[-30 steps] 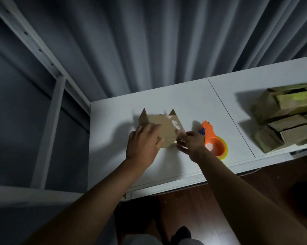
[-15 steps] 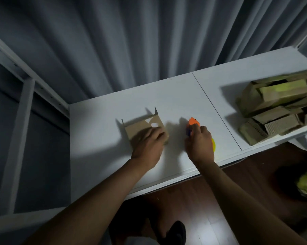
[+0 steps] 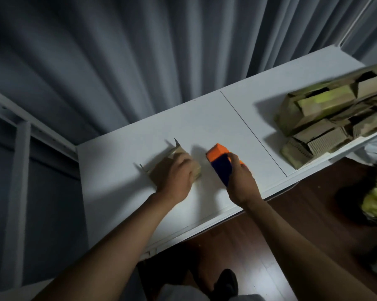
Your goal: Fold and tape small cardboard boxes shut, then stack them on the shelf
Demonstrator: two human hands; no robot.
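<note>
Left hand (image 3: pixel 176 178) pressed flat on small brown cardboard box (image 3: pixel 161 168), flaps up at far side. Right hand (image 3: pixel 240 181) gripping orange-and-blue tape dispenser (image 3: pixel 221 160), just right of box. Pile of brown cardboard boxes (image 3: pixel 326 118) well right on white table (image 3: pixel 122 192).

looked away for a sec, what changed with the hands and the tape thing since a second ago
The right hand left the small cardboard box, reached right, gripped the orange tape dispenser and lifted it off the white table. The left hand stayed pressed on the box. The pile of cardboard boxes at right stayed put.
</note>
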